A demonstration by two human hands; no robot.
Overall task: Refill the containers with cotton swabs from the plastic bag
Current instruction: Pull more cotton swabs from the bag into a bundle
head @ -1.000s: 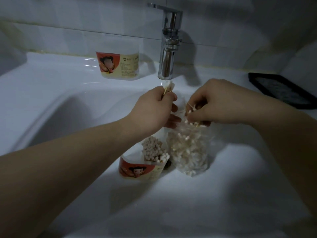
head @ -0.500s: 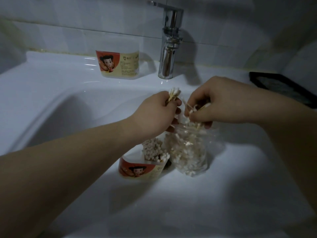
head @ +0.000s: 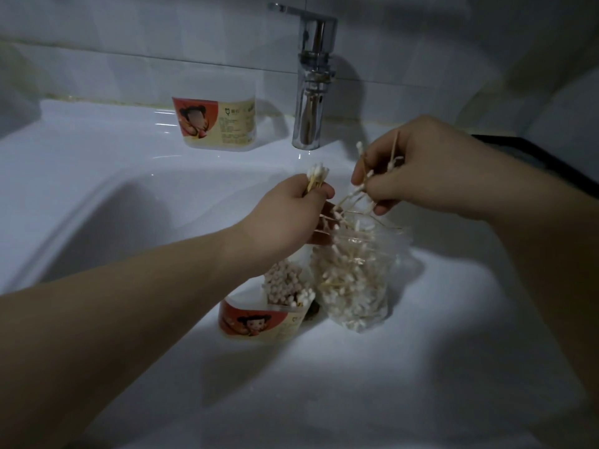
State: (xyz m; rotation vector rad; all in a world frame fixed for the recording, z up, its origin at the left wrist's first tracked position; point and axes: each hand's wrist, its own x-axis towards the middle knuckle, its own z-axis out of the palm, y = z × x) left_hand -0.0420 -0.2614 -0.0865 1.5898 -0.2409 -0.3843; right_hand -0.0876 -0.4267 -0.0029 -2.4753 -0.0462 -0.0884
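Observation:
A clear plastic bag [head: 356,280] full of cotton swabs stands upright on the white counter, its mouth open. Left of it, touching, is a container [head: 259,322] with a red cartoon label, partly filled with upright swabs [head: 285,283]. My left hand [head: 291,222] grips a small neat bundle of swabs [head: 316,178] above the container. My right hand [head: 418,170] is just above the bag's mouth, pinching a loose tangle of swabs [head: 359,192] that dangles toward the bag. A second labelled container [head: 215,123] stands at the back by the wall; I cannot see what is inside it.
A chrome faucet [head: 312,79] rises behind my hands. The white sink basin [head: 97,205] drops away to the left. A flat black tray [head: 551,163] lies at the right edge, partly behind my right arm. The tiled wall closes the back.
My right hand has risen out of the bag's mouth with a loose clump of swabs. My left hand, holding its bundle, has stayed in about the same place.

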